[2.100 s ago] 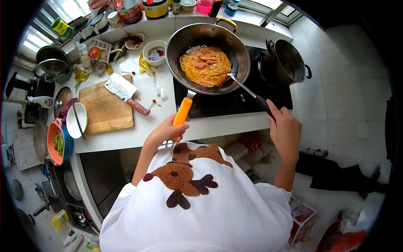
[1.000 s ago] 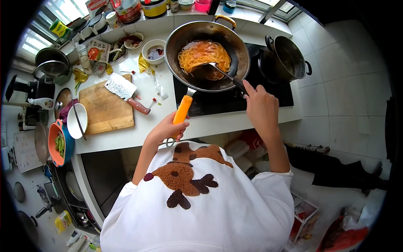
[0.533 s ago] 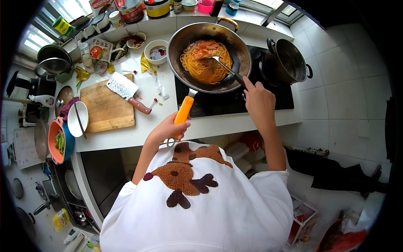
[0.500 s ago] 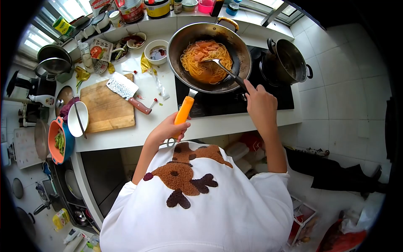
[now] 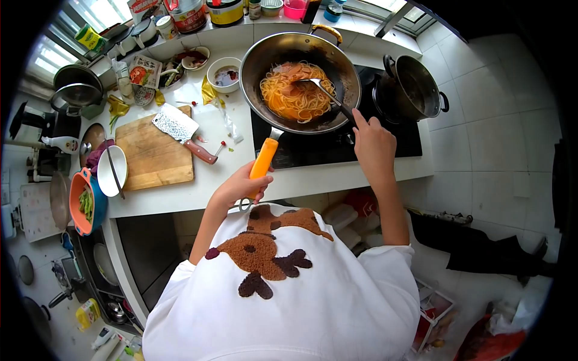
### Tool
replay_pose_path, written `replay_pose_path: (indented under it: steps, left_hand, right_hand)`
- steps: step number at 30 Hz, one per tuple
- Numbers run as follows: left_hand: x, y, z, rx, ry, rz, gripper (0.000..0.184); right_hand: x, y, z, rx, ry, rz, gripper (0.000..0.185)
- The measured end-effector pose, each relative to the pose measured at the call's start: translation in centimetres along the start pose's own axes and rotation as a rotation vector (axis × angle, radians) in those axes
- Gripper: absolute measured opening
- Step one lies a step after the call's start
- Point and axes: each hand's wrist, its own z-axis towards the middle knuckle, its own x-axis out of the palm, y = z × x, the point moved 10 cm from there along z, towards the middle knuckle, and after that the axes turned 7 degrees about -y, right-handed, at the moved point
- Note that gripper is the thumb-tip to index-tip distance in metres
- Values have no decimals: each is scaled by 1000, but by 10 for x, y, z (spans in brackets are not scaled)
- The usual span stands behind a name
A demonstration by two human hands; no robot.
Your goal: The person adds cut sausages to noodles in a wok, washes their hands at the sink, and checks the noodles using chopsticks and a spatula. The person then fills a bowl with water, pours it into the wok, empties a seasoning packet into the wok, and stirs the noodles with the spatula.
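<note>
A large wok [image 5: 256,102] sits over the black cooktop [image 5: 295,151] with noodles [image 5: 289,96] in orange-red sauce inside it. My left hand [image 5: 242,183] is wrapped round the wok's orange handle [image 5: 265,157], close to my shirt. Gripped in my right hand [image 5: 374,147] is a spatula [image 5: 331,95] with a dark handle and metal neck. Its blade end is in the noodles, partly hidden under them, and my index finger lies along the handle.
A dark pot [image 5: 415,90] stands right of the wok. To the left lie a wooden cutting board [image 5: 150,153], a cleaver [image 5: 177,126], a white bowl with chopsticks [image 5: 112,171] and a colander of green vegetables [image 5: 78,207]. A sauce bowl [image 5: 224,75] is beside the wok.
The spatula's head has shifted slightly up and right, turning the noodles, which now lie differently with the orange pieces less visible. My left hand and the wok have stayed put.
</note>
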Motion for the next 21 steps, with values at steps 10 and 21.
replay_pose_path:
  steps: [10,21]
  left_hand:
    - [2,-1,-1,-7,4,5,31]
    - [0,0,2,16,11,3,32]
  right_hand:
    - [-36,0,6,-11,-25,51,29]
    - [26,18,57,-115,-109,65,35]
